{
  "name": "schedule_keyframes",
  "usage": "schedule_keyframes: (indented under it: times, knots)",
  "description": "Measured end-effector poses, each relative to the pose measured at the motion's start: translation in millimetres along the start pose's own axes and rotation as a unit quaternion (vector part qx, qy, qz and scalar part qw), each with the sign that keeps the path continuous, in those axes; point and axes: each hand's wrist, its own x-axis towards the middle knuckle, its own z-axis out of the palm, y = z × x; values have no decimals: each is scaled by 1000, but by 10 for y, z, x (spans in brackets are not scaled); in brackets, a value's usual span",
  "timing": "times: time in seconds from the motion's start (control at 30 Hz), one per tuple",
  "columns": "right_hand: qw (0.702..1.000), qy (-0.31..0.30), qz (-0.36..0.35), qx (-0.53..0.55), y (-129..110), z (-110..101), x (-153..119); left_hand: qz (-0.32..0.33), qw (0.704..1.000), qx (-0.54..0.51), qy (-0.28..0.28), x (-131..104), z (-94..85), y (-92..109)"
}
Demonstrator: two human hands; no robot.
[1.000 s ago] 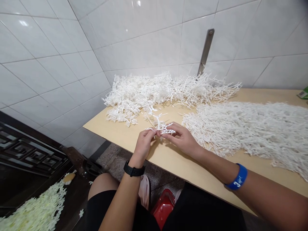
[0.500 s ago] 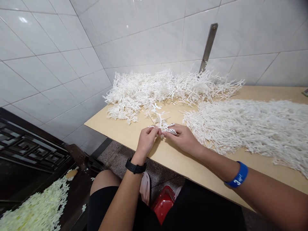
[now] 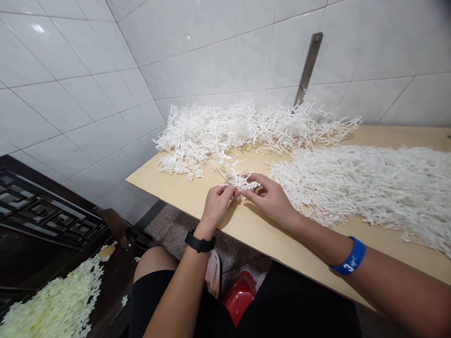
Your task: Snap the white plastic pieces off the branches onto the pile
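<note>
Over the tan tabletop, near its front edge, my two hands meet at a white branching plastic sprig. My left hand pinches the sprig's lower end between thumb and fingers. From the other side, my right hand has its thumb and fingers closed around part of the same sprig. The exact spot where the fingertips meet is too small to make out. Just beyond lies a tangled heap of white branching sprigs. To the right of my right hand spreads a flatter pile of white sprigs.
White tiled walls rise behind and to the left, with a metal bracket on the back one. At lower left, pale yellow-green plastic flowers lie on a dark carved wooden bench. A red stool is under me.
The fingers of my right hand have lifted slightly and shifted along the sprig. Both hands stay together at nearly the same place. The view has moved a little.
</note>
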Motion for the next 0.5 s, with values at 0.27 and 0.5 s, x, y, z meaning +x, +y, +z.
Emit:
schedule_keyframes:
  times: [0.27, 0.5]
  knots:
    - [998, -43, -44, 18, 9, -17, 1, -18, 1000, -22, 2, 14, -4, -2]
    - [998, -53, -26, -14, 31, -6, -7, -20, 999, -39, 2, 5, -21, 6]
